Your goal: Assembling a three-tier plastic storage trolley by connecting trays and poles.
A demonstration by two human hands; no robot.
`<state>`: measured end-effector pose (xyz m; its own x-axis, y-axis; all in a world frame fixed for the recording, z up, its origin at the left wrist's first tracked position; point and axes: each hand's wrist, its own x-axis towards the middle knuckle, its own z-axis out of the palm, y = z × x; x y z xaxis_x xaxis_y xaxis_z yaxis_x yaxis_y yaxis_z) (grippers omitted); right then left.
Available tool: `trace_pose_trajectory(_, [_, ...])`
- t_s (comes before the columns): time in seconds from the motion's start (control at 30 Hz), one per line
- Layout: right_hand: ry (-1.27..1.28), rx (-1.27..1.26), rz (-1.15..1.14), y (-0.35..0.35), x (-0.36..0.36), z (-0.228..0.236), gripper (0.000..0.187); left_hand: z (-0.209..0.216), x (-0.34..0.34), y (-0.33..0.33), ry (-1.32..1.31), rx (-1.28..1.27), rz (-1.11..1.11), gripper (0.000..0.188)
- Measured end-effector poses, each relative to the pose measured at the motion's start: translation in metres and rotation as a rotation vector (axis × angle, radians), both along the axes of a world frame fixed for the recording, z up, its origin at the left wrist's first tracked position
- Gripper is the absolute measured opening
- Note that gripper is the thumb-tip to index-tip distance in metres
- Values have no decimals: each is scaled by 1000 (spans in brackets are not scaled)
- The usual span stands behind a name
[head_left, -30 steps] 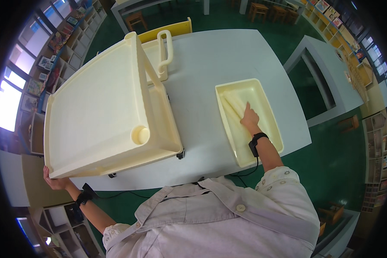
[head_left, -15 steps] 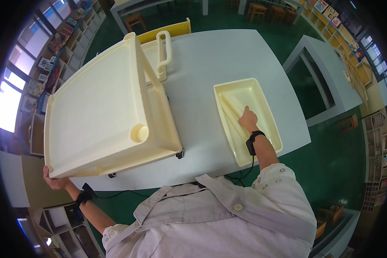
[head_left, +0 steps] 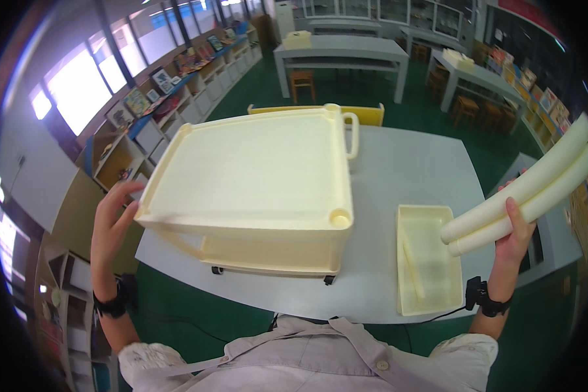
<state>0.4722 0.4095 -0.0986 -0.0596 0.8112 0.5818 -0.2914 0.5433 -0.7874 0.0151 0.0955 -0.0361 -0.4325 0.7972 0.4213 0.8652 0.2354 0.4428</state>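
1. Counter (head_left: 379,287), pale grey: taken as the dial, with twelve o'clock at its far edge.
2. Right hand (head_left: 517,236): sitting toward three o'clock, its fingers clamping two tubes.
3. Tubes (head_left: 506,197), two, cream, slightly curved: lying side by side in the grip, raised clear of the counter, pointing from about eight toward two o'clock, their lower ends hanging near the tray's upper right corner.
4. Tray (head_left: 441,268), pale yellow, rectangular: resting at four o'clock on the counter, holding one slim strip (head_left: 411,269) along its left side.
5. Cart (head_left: 255,173), cream, tiered: standing at ten o'clock, its handle (head_left: 354,136) facing one o'clock, black casters (head_left: 329,280) showing below.
6. Left hand (head_left: 111,219): hovering at nine o'clock by the cart's near left corner, thumb and fingers spreading apart; whether the fingertips are touching the rim is hard to tell.
7. Wristbands, black: one circling the left wrist (head_left: 110,306), one the right (head_left: 495,306).
8. Yellow board (head_left: 372,115): standing at twelve o'clock, beyond the cart.
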Motion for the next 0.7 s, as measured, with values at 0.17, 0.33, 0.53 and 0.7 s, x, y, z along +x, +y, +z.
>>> trace_pose_trajectory(0.17, [-106,-102,635,-70,-122,81,43,45,40,81,-162,40,-740,50])
trace_pose_trajectory(0.33, [-110,154,856,-97,-254,99,42,68,74,134,-598,232,-912,51])
trace_pose_trajectory(0.53, [-144,225,891,-105,-294,126,43,116,36,114,-464,259,-663,42])
trace_pose_trajectory(0.7, [-146,329,1019,-115,-314,145,38,172,8,68,-436,-121,-492,60])
